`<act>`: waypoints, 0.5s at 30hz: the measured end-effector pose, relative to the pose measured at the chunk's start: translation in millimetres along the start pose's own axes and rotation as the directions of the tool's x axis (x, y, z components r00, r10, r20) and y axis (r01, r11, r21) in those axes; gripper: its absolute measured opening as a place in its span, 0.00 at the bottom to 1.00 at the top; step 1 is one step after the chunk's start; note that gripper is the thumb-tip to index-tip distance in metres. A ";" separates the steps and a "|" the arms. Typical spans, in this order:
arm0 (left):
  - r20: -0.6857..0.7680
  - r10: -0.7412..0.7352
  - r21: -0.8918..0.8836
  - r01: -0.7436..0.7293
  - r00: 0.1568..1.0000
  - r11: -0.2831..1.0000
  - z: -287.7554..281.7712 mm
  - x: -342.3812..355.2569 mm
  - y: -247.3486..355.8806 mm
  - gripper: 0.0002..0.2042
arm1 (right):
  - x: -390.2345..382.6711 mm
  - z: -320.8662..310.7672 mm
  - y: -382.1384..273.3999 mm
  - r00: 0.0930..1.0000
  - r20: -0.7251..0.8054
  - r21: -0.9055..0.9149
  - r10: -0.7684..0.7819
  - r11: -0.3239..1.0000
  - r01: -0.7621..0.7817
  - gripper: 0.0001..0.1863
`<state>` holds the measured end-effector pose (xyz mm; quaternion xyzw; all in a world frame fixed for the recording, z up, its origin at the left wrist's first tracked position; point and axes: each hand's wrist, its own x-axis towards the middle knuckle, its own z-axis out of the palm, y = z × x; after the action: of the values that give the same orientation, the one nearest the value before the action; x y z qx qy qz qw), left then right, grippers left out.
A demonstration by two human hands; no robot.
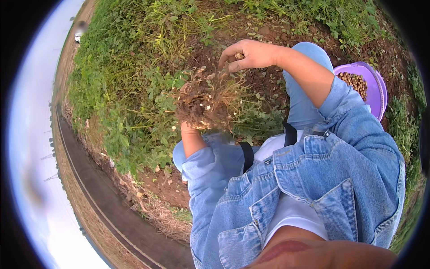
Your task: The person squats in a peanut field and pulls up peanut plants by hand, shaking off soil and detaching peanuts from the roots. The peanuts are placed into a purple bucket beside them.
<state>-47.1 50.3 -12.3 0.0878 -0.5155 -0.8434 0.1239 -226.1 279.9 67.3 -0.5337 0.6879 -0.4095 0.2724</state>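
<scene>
**Pulling pods from an uprooted plant at the field's edge**

Far to the left, a dark paved road point(96, 197) curves along the rim of the view, with a strip of dry straw-coloured verge point(156, 215) between it and the field. Beside that, green low plants point(121, 89) cover the slope, giving way to bare reddish soil point(165, 184) nearer the person.

In the middle, the left hand point(186, 119) comes up from a rolled denim sleeve point(201, 170) and is mostly hidden behind a clump of roots point(204, 101), a brown tangled mass with soil and pale pods hanging in it. The fingers appear closed around the base of the clump, holding it up off the ground, though the grip itself is covered by roots. Thin green and yellow stems trail out from the clump to the right.

Just above and right of the clump, the right hand point(251, 54) is curled, thumb and fingertips pressed together on a small pale pod point(239, 56) at the top edge of the roots. Its bare forearm runs down to a second denim sleeve point(354, 130).

Further right, behind the person's knee in light blue jeans point(300, 103), a purple bowl point(378, 87) sits on the soil, tilted, with a heap of brown pods point(356, 83) inside it. More green growth lies beyond the bowl at the far right edge.
</scene>
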 end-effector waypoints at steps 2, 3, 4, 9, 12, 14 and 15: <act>-0.012 0.011 0.011 -0.011 1.000 1.000 -2.0 -0.8 -2.5 0.19 | -1.2 10.0 3.2 0.988 -0.002 -0.056 -0.156 0.986 0.155 0.15; -0.015 0.018 0.020 -0.018 1.000 1.000 -1.4 -0.1 -3.2 0.19 | -1.4 12.1 2.3 0.991 0.019 -0.035 -0.132 0.991 0.133 0.15; -0.015 0.023 0.023 -0.022 1.000 0.999 -1.4 2.5 -4.4 0.19 | -1.1 14.1 0.8 0.993 0.038 -0.015 -0.108 0.994 0.109 0.15; -0.046 0.035 0.048 -0.033 0.998 0.998 -2.0 2.5 -2.9 0.19 | -14.8 -7.1 -5.1 0.985 -0.037 -0.453 -0.166 0.882 0.131 0.19; -0.054 0.031 0.052 -0.028 0.998 0.998 2.5 6.5 -5.1 0.19 | -39.1 -42.4 -16.6 0.996 0.023 -0.576 -0.083 0.813 0.081 0.20; -0.062 0.037 0.059 -0.034 0.997 0.998 2.5 6.9 -5.5 0.19 | -58.7 -49.7 -8.6 0.986 0.058 -0.246 -0.158 0.955 0.167 0.21; -0.069 0.037 0.066 -0.033 0.997 0.997 0.8 5.6 -6.4 0.20 | -68.6 -46.6 -7.1 0.987 0.156 -0.054 -0.028 0.998 0.037 0.21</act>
<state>-53.4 52.1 -17.7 0.1122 -0.5393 -0.8203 0.1538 -240.9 357.6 93.1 -0.5827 0.6671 -0.3516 0.3029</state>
